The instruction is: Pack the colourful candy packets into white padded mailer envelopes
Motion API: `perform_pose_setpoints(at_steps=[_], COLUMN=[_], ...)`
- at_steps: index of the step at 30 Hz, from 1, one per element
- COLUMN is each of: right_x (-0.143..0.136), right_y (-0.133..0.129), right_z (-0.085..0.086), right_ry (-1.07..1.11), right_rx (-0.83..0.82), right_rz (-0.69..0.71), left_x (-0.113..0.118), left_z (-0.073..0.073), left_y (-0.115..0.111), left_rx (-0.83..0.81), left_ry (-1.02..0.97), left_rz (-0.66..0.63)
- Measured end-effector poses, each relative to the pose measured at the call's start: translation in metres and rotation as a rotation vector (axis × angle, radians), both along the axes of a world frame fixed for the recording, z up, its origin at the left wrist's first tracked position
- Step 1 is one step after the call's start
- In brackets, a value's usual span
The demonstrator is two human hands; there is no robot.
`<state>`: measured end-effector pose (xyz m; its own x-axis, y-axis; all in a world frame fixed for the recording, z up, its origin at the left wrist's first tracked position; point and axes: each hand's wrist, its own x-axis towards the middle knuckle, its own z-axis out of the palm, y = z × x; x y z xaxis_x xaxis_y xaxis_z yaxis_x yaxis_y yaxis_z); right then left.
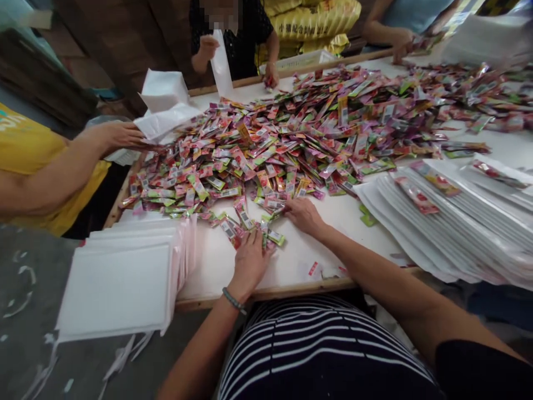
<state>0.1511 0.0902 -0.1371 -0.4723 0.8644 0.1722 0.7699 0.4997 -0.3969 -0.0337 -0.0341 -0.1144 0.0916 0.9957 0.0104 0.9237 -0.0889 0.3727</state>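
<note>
Single head-worn view; faces forward and down over table (287,269); left hand (252,258) and right hand (307,215) at close range.

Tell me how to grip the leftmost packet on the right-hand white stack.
Pinch the packet across its middle, by both long edges, coming from above with the right hand. It lies flat and narrow on the stack, upper face uncovered, so that should be easiest.
</note>
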Motion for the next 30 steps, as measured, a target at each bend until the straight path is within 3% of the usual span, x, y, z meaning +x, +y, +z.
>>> perform_pose_setpoints(at_steps=[2,4,7,9,13,17,23,27,30], right_x=[0.007,0.013,0.015,0.007,-0.021,-0.027,0.017,0.022,-0.009], right_y=[0.000,-0.003,-0.017,-0.034,-0.068,-0.081,-0.081,-0.080,-0.075], right_z=[0.006,0.012,0.022,0.027,0.030,0.021,0.020,0.035,0.044], right_ry=[-0.019,-0.048,-0.026,0.035,0.004,-0.130,-0.330,-0.184,-0.028], right_rx=[-0.055,-0.056,0.050,0.091,0.032,0.005,-0.118,-0.187,-0.142], right_rz=[-0.065,-0.113,-0.189,-0.131,0.187,0.161,0.071,-0.046,-0.037], left_x=[0.001,-0.011,-0.040,-0.059,-0.079,-0.078,-0.070,-0.062,-0.051], left_z=[0.004,0.014,0.030,0.037,0.039,0.036,0.030,0.025,0.020], left_y=[-0.015,-0.021,-0.015,-0.003,0.024,0.024,-0.011,-0.018,-0.022], left_rx=[0.035,0.117,0.180,0.135,-0.025,-0.099,-0.078,-0.096,-0.104], left_ry=[-0.099,-0.135,0.020,0.149,0.247,0.231,0.104,0.087,0.083], left_rz=[0.003,0.095,0.190,0.079,-0.200,-0.281,-0.207,-0.235,-0.224])
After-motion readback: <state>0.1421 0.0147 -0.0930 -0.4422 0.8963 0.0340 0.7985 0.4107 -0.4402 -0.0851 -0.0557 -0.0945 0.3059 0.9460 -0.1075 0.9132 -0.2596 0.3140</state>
